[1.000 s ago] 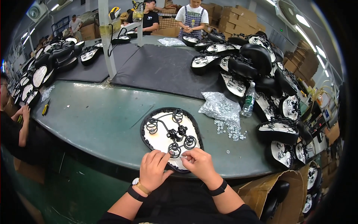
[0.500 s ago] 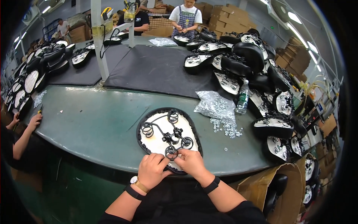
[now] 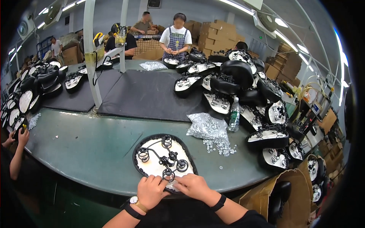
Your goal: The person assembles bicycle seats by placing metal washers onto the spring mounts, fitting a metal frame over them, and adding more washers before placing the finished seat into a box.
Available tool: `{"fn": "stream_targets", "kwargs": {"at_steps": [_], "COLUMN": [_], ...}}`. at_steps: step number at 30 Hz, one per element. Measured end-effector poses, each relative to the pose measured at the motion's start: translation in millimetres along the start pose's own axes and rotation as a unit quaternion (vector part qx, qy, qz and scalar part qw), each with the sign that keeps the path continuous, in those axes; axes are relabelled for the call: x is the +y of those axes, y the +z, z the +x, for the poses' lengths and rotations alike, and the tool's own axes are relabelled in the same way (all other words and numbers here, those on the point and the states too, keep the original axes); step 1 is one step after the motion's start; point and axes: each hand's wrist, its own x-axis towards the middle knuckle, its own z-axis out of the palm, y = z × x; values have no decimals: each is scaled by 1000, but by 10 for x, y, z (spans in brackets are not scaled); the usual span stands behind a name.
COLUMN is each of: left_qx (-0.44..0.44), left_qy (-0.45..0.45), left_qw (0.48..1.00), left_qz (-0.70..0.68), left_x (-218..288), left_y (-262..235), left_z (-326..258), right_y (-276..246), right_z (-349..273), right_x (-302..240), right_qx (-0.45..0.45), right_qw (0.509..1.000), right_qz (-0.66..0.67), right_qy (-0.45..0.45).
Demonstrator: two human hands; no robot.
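An upside-down bicycle saddle [image 3: 155,165] lies at the near edge of the green table, its white base and black wire spring frame facing up. My left hand [image 3: 151,191] grips the saddle's near end, fingers beside the nearest coil spring [image 3: 168,175] and thumb lower at the rim. On the other side of that coil, my right hand [image 3: 193,187] has thumb and fingertips pinched together close above the base. Whatever lies between those fingertips is too small to make out.
A clear bag of metal nuts [image 3: 207,127], with loose nuts [image 3: 222,149] spilled beside it, lies right of the saddle. A water bottle [image 3: 234,115] stands before piled saddles [image 3: 236,74]. At lower right is an open carton [image 3: 255,202]. A co-worker's hand [image 3: 23,136] is at far left.
The view has tilted up, so the table sits lower in the picture. My right fingertips have drawn slightly back from the near coil. My left hand stays at the saddle's near end.
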Motion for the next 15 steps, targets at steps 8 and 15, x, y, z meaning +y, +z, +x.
{"fn": "stream_targets", "kwargs": {"at_steps": [8,15], "left_qx": [14,-22], "left_qy": [-11,-88], "left_qw": [999,996], "left_qz": [45,26], "left_x": [159,419], "left_y": [35,-71], "left_z": [-17,5], "right_y": [114,111], "right_z": [114,125], "right_x": [111,158], "right_qx": [-38,-35], "right_qw": [998,996], "right_qz": [-40,-21], "right_qy": [-38,-80]}}
